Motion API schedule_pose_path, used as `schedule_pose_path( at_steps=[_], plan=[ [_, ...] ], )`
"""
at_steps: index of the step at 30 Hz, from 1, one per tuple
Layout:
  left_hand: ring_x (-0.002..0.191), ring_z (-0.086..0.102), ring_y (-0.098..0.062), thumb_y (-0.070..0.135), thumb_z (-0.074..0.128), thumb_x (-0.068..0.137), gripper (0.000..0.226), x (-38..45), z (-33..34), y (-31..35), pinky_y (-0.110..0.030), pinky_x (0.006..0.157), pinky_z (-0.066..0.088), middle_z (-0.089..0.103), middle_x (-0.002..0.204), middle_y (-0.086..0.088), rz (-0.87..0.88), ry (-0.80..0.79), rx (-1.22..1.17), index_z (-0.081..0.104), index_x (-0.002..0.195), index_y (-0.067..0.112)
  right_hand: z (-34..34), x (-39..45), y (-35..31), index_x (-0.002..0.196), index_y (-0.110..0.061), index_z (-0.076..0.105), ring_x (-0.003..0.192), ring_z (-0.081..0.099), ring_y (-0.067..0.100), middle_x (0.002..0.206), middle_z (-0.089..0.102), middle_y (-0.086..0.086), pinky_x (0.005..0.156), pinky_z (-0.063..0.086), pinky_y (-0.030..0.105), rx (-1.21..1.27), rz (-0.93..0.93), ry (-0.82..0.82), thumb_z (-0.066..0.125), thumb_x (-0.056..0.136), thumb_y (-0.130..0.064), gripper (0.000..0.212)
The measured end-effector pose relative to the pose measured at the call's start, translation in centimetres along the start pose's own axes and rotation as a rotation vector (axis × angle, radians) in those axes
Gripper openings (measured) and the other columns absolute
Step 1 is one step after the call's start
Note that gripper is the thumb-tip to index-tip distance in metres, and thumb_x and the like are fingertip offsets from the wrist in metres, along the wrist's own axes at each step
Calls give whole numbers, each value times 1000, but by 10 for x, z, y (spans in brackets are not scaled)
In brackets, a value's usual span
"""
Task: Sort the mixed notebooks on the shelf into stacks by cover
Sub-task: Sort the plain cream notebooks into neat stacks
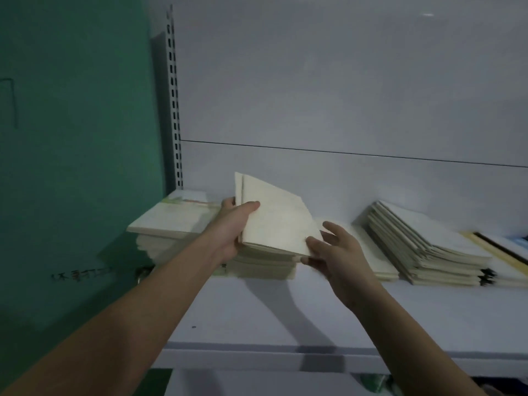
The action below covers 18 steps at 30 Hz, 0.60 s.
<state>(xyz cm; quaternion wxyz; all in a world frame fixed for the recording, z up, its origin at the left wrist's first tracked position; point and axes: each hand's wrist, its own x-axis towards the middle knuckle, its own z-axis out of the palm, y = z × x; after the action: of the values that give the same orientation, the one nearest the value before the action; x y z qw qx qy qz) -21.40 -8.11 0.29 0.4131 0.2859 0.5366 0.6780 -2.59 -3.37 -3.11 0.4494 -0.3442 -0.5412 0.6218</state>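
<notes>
At the centre of the frame, above the white shelf (257,315), a small batch of pale notebooks (274,221) is held tilted, far corner up, just over a low stack (263,268) that lies under the hands. The left hand (231,232) grips the batch at its left edge — thumb curled over the top cover, the other fingers hidden behind. The right hand (334,252) meets the near right corner; its lower fingers (307,260) pinch that corner from beneath while the upper ones are spread loosely and touch nothing.

The step in hand looks like a check-and-place: a few notebooks lifted out and tipped so the cover can be read. Left of centre sits a taller pile (174,221) topped with a green-and-orange printed cover; at the right of the frame a fanned, leaning pile (423,247) of plain covers rests beside a yellow-edged book (483,244).

The next move probably calls for matching this cover to one of those piles — the dim light washes the covers out, so which one I cannot tell — then carrying the batch level and setting it square on top, with care not to nudge the slumped pile on the right.
</notes>
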Motion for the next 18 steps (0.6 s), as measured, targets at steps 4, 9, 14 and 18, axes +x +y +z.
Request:
schedule_pose_path(
  at_steps=[4,9,14,18],
  plan=[
    [100,69,-23,-6,69,81,43,3,53,-37,-37,83,57,71,113,-8,-6,-204,136,56,119,10,-59,8,2,144,-12,39,89,63,14,131,49,1,56,54,18,-201,-139,141,57,94,-1,54],
    [108,62,-16,-8,73,77,62,4,100,-84,-30,86,52,63,120,2,42,-173,166,40,125,12,-115,29,15,135,-16,51,100,62,17,126,59,2,64,57,26,-476,-205,241,56,94,-5,43],
    [104,60,-10,1,62,90,44,18,126,-123,-24,85,49,63,121,2,140,-80,317,45,128,15,-133,50,26,139,-9,44,124,48,27,136,53,7,97,35,27,-797,-227,288,51,96,-7,44],
    [107,59,-12,12,46,99,37,25,140,-146,-20,81,45,63,124,3,247,-55,519,50,135,20,-135,62,43,124,-3,55,109,50,38,122,61,16,93,33,38,-1149,-259,315,45,95,-11,32]
  ],
)
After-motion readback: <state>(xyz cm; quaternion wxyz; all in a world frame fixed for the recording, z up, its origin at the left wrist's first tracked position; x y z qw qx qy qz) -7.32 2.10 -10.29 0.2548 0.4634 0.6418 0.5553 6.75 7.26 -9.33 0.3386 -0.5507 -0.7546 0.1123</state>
